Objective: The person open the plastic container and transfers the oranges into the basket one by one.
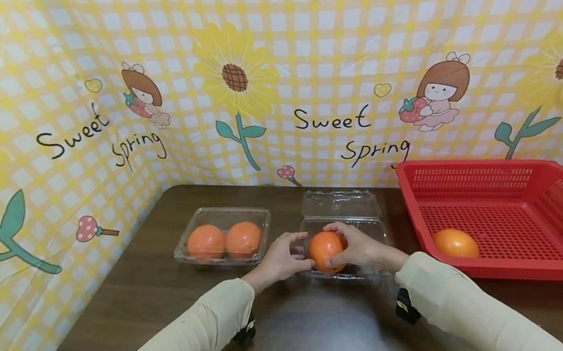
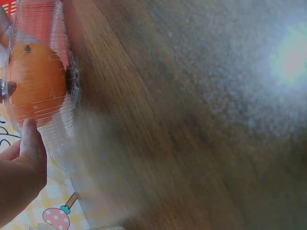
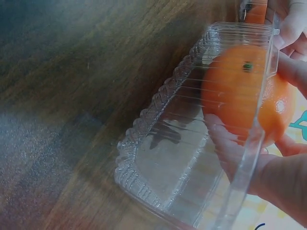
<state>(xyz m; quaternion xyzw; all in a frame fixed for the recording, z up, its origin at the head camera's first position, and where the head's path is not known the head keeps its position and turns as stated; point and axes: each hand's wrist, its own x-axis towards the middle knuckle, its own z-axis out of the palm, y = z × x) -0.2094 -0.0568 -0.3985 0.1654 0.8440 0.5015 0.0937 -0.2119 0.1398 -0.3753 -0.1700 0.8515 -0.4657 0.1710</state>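
My right hand (image 1: 356, 246) grips an orange (image 1: 326, 252) inside an open clear plastic clamshell box (image 1: 340, 224). The thumb lies on the near side of the fruit and the fingers reach over its far side. In the right wrist view, the thumb (image 3: 223, 139) shows through the box's ribbed wall, and the green stem end faces that wall. My left hand (image 1: 283, 257) is at the box's left end, thumb and fingers spread apart, with the thumb tip (image 2: 29, 128) close by the orange. The box lid lies folded back on the far side.
Left of the hands stands another clear box (image 1: 202, 261) holding two oranges (image 1: 225, 242). To the right, a red plastic basket (image 1: 524, 263) holds one yellower orange (image 1: 456, 243). Patterned checked cloth (image 1: 250, 3) rises behind and left of the dark wooden table (image 1: 306, 336).
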